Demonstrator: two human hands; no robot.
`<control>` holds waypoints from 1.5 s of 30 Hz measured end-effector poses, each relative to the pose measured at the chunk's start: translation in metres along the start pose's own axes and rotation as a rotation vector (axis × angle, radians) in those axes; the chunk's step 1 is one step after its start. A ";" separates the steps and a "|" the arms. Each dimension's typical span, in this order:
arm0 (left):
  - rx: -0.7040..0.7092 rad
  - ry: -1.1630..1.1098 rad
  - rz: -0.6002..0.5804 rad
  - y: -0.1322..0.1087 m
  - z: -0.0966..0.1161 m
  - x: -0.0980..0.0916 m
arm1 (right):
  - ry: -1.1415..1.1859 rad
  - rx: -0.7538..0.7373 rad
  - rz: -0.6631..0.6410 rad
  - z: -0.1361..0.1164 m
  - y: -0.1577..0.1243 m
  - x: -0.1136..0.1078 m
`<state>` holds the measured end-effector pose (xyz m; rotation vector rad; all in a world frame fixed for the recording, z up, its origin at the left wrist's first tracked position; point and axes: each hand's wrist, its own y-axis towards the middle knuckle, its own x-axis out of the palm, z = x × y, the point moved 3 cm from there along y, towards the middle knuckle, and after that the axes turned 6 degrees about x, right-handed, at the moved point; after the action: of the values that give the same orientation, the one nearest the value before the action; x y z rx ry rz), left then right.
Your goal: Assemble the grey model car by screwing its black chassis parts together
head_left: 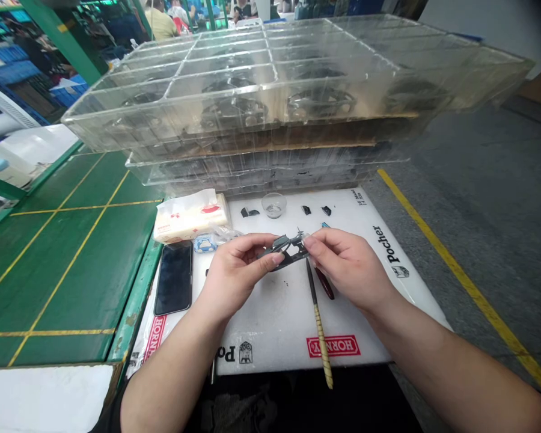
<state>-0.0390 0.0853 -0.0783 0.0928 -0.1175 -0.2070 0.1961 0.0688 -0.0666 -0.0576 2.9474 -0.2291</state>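
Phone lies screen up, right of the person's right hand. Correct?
No: in the head view, the phone lies left of the left hand, not right of the right hand. It is screen up, as you said.

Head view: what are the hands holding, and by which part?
A small dark part: the left hand grips its left end, the right hand its right end, both with fingertips.

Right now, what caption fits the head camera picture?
Left hand and right hand hold a small dark part above a white mat.
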 end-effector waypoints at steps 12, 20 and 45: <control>-0.108 -0.179 0.004 -0.001 0.001 0.001 | 0.001 -0.020 0.006 0.001 0.000 0.000; -0.224 -0.294 0.034 0.001 0.003 0.003 | 0.007 -0.049 -0.046 0.001 -0.003 0.002; -0.236 -0.301 0.003 0.002 0.002 0.002 | -0.016 -0.037 -0.027 -0.001 -0.001 0.002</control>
<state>-0.0365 0.0870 -0.0763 -0.1747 -0.3917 -0.2295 0.1939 0.0680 -0.0654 -0.1040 2.9364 -0.1775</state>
